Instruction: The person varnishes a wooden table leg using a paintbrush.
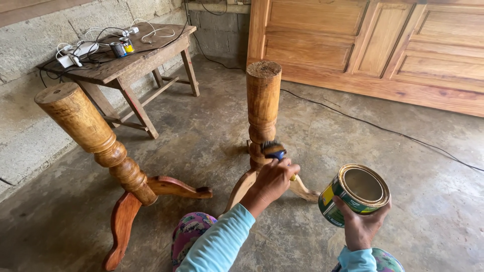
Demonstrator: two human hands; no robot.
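Observation:
My left hand [272,181] is closed on a paintbrush [274,150] with a blue ferrule. Its dark bristles press against the turned lower part of an upright wooden pedestal leg [262,98] with curved feet. My right hand [360,226] holds an open round tin can [355,194] from below, off to the right of the pedestal; the can has a green and yellow label. A second, glossier pedestal leg [96,136] with reddish curved feet stands tilted at the left.
A rough wooden table [126,60] at the back left carries cables, a power strip and two small tins [122,48]. Panelled wooden doors [383,45] lean along the back right wall. A black cable [383,128] runs across the concrete floor.

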